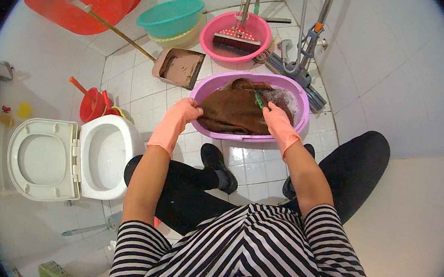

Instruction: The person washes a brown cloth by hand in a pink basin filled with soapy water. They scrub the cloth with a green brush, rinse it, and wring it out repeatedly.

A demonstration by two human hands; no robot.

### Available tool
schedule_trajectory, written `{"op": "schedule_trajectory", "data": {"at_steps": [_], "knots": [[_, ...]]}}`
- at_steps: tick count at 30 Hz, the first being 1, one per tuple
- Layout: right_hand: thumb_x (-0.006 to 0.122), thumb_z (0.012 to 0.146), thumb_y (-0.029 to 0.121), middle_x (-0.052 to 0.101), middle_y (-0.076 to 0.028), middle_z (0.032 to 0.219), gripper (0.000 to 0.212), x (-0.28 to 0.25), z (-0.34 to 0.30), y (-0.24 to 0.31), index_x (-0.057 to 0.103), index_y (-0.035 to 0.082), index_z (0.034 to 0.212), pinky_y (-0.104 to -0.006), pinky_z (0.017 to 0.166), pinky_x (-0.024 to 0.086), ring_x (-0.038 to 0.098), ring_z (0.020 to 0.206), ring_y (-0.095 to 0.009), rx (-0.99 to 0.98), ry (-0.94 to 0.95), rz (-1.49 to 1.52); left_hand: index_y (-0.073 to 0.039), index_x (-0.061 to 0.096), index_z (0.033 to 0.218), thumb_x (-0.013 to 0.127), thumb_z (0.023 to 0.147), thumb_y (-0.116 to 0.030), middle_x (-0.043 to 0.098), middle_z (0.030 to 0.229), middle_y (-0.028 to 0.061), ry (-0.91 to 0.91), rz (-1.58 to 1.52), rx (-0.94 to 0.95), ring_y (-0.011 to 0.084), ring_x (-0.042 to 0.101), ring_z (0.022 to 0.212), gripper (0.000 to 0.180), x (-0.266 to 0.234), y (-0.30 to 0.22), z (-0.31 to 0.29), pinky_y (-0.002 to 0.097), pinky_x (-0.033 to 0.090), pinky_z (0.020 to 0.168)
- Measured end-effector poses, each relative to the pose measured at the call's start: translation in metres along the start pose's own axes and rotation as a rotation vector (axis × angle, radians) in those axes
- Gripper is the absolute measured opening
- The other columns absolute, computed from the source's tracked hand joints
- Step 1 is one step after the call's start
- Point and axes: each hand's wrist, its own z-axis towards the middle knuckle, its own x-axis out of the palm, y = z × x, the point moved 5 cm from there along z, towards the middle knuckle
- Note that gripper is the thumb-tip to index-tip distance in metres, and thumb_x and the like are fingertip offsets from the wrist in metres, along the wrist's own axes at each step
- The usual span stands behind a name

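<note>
Soaked brown cloth point(230, 111) fills much of an oval purple basin point(244, 138) on the floor in front of me, with suds point(285, 101) and water at its right end. My left hand point(184, 111), in a pink rubber glove, is closed on the cloth's left edge at the basin's rim. My right hand point(277, 121), gloved the same way, grips a slim green brush-like tool point(259, 101) over the cloth. Its working end is partly hidden, so its exact kind is unclear.
A dustpan point(178, 68) stands beyond the basin's left end. Behind are a pink basin point(233, 56) with a broom head point(237, 42), a teal basin point(170, 17) and a flat mop point(295, 75). Left of my legs is a toilet point(107, 158) with its lid up. A red dipper point(92, 106) sits beside it.
</note>
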Motion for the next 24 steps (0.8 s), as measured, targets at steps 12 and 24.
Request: {"op": "schedule_trajectory", "data": {"at_steps": [12, 24], "knots": [[0.060, 0.104, 0.035, 0.062, -0.016, 0.146, 0.055, 0.051, -0.056, 0.084, 0.053, 0.009, 0.152, -0.0355, 0.111, 0.044, 0.058, 0.135, -0.026, -0.290, 0.104, 0.482, 0.003, 0.067, 0.124, 0.070, 0.097, -0.051, 0.073, 0.114, 0.0238, -0.058, -0.093, -0.148, 0.0388, 0.071, 0.100, 0.060, 0.034, -0.002, 0.014, 0.0501, 0.055, 0.082], [0.047, 0.103, 0.034, 0.069, -0.024, 0.128, 0.045, -0.012, 0.026, -0.025, 0.055, 0.021, 0.145, -0.0545, 0.101, 0.050, 0.066, 0.117, -0.043, -0.153, -0.057, -0.427, 0.005, 0.067, 0.122, 0.063, 0.105, -0.034, 0.073, 0.113, 0.0141, -0.238, -1.344, -0.198, 0.0280, 0.069, 0.099, 0.043, 0.004, -0.035, 0.013, 0.0415, 0.055, 0.088]]}}
